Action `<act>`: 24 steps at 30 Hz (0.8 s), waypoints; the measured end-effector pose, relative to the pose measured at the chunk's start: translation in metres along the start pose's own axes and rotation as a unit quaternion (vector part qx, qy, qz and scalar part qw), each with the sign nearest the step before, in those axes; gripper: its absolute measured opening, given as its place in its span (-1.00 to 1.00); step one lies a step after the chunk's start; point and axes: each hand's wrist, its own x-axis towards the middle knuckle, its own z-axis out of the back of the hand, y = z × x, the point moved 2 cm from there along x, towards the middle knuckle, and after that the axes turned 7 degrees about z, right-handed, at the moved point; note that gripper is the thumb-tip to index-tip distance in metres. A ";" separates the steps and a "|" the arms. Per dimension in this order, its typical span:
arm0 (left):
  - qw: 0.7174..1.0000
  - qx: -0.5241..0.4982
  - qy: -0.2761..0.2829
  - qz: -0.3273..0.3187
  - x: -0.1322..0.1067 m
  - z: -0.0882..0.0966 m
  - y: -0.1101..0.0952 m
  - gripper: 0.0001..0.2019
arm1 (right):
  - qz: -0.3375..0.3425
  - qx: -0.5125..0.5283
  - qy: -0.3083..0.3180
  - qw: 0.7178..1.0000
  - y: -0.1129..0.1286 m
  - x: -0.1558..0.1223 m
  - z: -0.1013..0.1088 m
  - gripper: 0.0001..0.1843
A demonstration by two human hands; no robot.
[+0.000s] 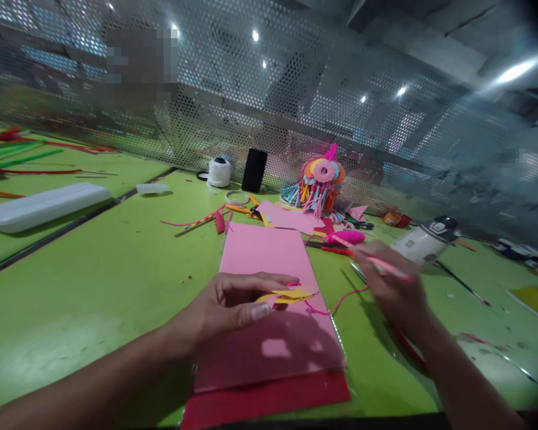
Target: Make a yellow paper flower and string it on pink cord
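Note:
My left hand (235,304) is over a pink paper sheet (264,248), its thumb and fingers closed on a small folded paper piece (296,295), yellow with some pink. A bright pink string (341,301) trails from near that piece toward the right. To the right and raised above the table, my right hand (394,289) grips a thin pink pen-like stick (392,267), blurred by motion; its exact kind is unclear. Under the pink sheet a red sheet (269,409) shows at the near edge.
Behind stand a colourful paper tassel ornament (323,176), a black phone (254,170) and a white thread spool (219,172). Orange-handled pliers (240,209) and a magenta bundle (347,237) lie nearer. A white bottle (424,242) lies right; a white power strip (49,206) left.

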 end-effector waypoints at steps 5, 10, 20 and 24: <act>1.000 0.012 -0.005 0.012 0.000 -0.001 -0.001 -0.74 | 0.037 -0.126 0.384 0.914 -0.052 -0.012 -0.048 -0.73; 1.000 0.008 0.001 0.021 0.001 -0.001 -0.002 -0.74 | 0.020 -0.073 0.366 0.928 -0.044 -0.009 -0.043 -0.68; 0.999 -0.027 0.020 0.017 0.003 -0.001 0.007 -0.73 | 0.132 0.258 0.209 0.934 0.080 0.027 -0.038 -0.65; 0.998 -0.039 0.040 0.012 0.002 -0.003 0.006 -0.74 | 0.129 0.280 0.178 0.934 0.076 0.026 -0.044 -0.73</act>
